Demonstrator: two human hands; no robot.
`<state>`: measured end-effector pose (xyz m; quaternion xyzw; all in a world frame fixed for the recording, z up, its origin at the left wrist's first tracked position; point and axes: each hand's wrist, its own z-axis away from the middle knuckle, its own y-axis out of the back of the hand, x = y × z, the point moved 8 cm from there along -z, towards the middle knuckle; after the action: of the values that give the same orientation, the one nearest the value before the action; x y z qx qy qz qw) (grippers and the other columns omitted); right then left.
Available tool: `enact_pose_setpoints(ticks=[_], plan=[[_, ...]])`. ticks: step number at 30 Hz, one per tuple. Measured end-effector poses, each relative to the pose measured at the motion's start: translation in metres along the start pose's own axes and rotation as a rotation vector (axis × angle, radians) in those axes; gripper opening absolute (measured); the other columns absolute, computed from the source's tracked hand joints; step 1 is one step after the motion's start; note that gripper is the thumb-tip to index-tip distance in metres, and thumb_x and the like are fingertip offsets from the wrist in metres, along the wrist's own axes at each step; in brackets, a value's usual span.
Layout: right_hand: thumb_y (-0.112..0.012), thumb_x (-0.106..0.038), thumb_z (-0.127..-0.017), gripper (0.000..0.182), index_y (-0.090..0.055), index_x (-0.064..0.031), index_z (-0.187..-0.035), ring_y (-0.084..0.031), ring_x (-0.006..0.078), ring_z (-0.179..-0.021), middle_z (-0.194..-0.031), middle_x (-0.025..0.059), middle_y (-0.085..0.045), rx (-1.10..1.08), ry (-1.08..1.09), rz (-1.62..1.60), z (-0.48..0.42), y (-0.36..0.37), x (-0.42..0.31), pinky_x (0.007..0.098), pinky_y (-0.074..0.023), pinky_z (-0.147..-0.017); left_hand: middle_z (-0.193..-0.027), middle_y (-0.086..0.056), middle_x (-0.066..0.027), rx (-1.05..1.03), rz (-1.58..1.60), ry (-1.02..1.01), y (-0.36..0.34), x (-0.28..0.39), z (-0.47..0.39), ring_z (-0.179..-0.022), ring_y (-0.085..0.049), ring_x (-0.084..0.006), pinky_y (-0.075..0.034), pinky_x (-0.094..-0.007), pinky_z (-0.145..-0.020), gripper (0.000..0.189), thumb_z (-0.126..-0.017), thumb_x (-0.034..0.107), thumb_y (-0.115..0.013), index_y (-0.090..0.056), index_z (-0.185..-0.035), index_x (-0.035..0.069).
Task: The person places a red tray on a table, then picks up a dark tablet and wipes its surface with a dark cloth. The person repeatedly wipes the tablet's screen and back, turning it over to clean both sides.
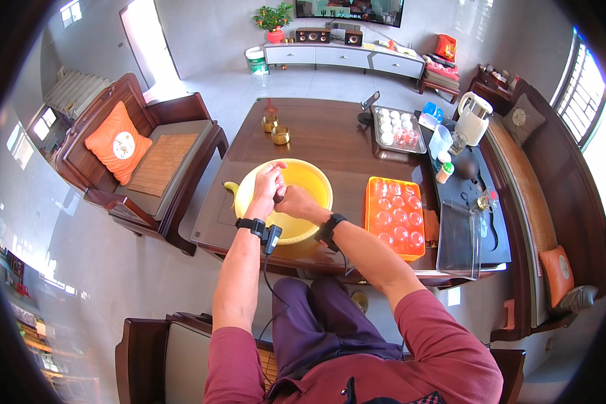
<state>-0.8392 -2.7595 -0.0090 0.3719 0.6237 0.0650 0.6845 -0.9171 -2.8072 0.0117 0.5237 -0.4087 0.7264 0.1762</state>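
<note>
A large yellow plastic basin (310,179) stands on the dark wooden table (323,121) before me. Over it my left hand (268,184) and my right hand (297,203) are close together, both curled around a small dark brown thing (279,197) that is mostly hidden by the fingers. Which hand bears most of it I cannot tell. What looks like a banana peel (231,187) lies at the basin's left side. Right of the basin is an orange tray (395,217) with several clear round cups or domes in it.
Two brass-coloured cups (281,135) stand beyond the basin. A metal tray (419,146) of white round things, a phone stand (366,117) and a black tea tray (492,242) with a white kettle (472,121) are at the right. A cable (266,275) hangs from my left wrist.
</note>
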Motion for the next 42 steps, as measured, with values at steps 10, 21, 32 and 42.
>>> enact_pose_setpoints(ticks=[10, 21, 32, 42], plan=[[-0.063, -0.021, -0.087, 0.023, -0.075, -0.0027, -0.082, -0.074, 0.0411, -0.077, -0.084, 0.024, -0.074, 0.155, 0.134, 0.463, 0.0, -0.028, 0.015, 0.0488, -0.0587, -0.068, -0.101, -0.072, -0.0244, 0.562, -0.766, -0.393, 0.053, -0.026, -0.018, -0.094, -0.07, -0.0354, -0.055, -0.043, -0.087, 0.028, -0.102, 0.019, -0.048, -0.065, -0.111, -0.001], [-0.062, -0.017, -0.088, 0.019, -0.07, -0.0034, -0.1, -0.071, 0.0462, -0.085, -0.088, 0.0259, -0.073, 0.398, 0.044, 0.18, 0.002, 0.036, 0.03, 0.0561, -0.0553, -0.075, -0.08, -0.069, -0.009, 0.064, 0.287, -0.058, -0.007, -0.025, -0.014, -0.071, -0.066, -0.018, -0.052, -0.028, -0.071, 0.046, -0.11, 0.047, -0.051, -0.066, -0.111, 0.004], [-0.074, -0.013, -0.082, 0.043, -0.058, 0.0004, -0.119, -0.065, 0.0432, -0.107, -0.109, 0.0258, -0.066, 0.23, 0.223, 0.238, 0.02, 0.003, -0.002, 0.0491, -0.0528, -0.091, -0.111, -0.069, -0.0115, 0.198, 0.146, -0.097, 0.035, -0.037, 0.012, -0.093, -0.072, -0.0229, -0.06, -0.0369, -0.082, 0.04, -0.094, 0.003, -0.075, -0.06, -0.132, 0.004], [-0.066, -0.034, -0.101, 0.042, -0.066, 0.0002, -0.124, -0.062, 0.0361, -0.117, -0.126, 0.0206, -0.064, 0.329, 0.086, -0.348, 0.023, 0.035, -0.001, 0.0462, -0.05, -0.099, -0.075, -0.062, -0.0042, 0.351, 0.182, -0.279, 0.049, 0.003, 0.033, -0.068, -0.064, -0.0177, -0.056, -0.0328, -0.069, 0.014, -0.101, 0.009, -0.066, -0.064, -0.114, 0.004]])
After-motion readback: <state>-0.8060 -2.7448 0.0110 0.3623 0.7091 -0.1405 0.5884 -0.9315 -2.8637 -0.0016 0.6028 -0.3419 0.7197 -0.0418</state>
